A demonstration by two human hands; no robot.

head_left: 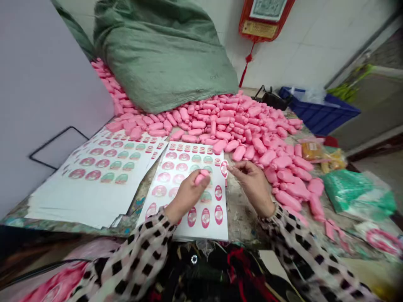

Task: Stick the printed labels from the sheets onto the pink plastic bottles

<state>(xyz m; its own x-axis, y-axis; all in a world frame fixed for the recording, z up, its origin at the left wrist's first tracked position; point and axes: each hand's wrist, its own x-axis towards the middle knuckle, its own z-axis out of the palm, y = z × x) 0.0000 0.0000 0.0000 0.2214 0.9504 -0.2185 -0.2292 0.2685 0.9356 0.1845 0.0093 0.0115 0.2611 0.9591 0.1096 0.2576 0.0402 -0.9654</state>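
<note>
My left hand (189, 193) is closed around a small pink plastic bottle (200, 178), whose end shows between thumb and fingers; the rest of it is hidden. Between the thumb and forefinger of my right hand (253, 184) is an oval pink-and-white sticker (224, 168), pinched at its right edge. Both hands are above or beside a sticker sheet (163, 197) printed with rows of pink and green labels. Some of the labels are covered by my left hand.
A large heap of pink bottles (226, 121) spills from a green sack (170, 58). More sticker sheets (82, 197) are stacked at left. At right are a blue crate (321, 113) and a green plastic packet (355, 193). A grey panel (53, 84) stands at far left.
</note>
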